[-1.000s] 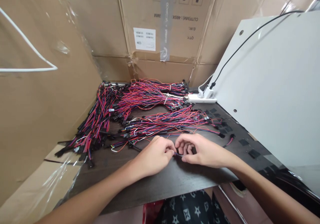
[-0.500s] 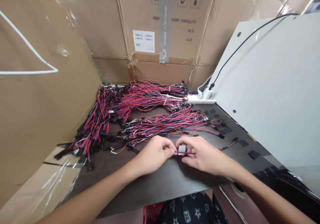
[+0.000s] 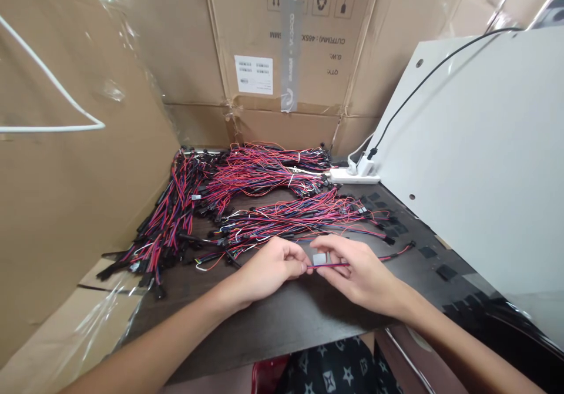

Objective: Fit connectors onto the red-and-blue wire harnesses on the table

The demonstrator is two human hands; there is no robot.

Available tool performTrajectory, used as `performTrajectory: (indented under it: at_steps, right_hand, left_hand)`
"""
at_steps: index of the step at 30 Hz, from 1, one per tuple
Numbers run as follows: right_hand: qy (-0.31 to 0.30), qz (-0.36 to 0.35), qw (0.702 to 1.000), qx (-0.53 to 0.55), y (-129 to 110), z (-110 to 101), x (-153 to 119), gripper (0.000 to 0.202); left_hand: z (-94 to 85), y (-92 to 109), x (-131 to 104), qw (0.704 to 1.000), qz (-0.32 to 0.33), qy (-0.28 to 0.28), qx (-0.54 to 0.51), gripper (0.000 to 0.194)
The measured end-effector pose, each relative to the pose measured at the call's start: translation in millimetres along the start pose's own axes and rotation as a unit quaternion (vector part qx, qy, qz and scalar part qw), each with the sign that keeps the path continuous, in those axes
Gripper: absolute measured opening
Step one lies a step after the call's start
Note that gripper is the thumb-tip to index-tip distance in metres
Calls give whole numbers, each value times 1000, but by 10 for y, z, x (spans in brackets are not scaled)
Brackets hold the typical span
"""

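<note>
Near the front of the dark table, my left hand [image 3: 274, 269] pinches a thin red and blue wire lead [image 3: 328, 265] between thumb and fingertips. My right hand [image 3: 356, 270] has its fingers curled round the same lead, just to the right. A small light grey piece [image 3: 319, 259] sits at the right hand's fingertips, beside the lead. The lead's far part comes out past the right hand and ends in a black connector [image 3: 411, 244] over the table.
Behind the hands lies a bundle of red and blue wires [image 3: 282, 221], with a larger tied bundle [image 3: 255, 171] further back and a pile [image 3: 167, 224] at left. A white power strip [image 3: 355, 176] stands before the white panel [image 3: 476, 165]. Black squares [image 3: 446, 272] lie at right.
The right hand has turned slightly and its fingers have shifted around the lead and grey piece. The lead's connector end has moved a little left.
</note>
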State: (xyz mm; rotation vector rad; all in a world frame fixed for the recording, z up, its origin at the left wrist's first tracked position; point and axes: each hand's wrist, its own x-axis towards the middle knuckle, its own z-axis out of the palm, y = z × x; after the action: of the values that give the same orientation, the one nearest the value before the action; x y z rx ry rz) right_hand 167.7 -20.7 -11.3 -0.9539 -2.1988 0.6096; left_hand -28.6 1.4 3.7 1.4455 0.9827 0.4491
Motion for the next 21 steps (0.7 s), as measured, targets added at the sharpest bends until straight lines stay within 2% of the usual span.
performTrajectory:
  at_steps: [6, 13, 17, 19, 21]
  right_hand:
    - [25, 138, 973, 185, -33, 39, 45, 26]
    - [37, 146, 963, 224, -90, 53, 71, 23]
    - [44, 168, 955, 242, -71, 84, 64, 25]
    - [29, 185, 947, 262, -51, 94, 58, 28]
    - [-4, 197, 948, 249, -37, 94, 51, 22]
  left_hand:
    - [0, -22, 20, 999, 35, 11, 38, 15]
    - [20, -73, -7, 985, 98, 24, 140, 16]
    - [66, -52, -42, 959, 159, 70, 223, 16]
    - [88, -28, -58, 951, 170, 84, 243, 17]
    - [97, -7, -72, 953, 159, 83, 244, 19]
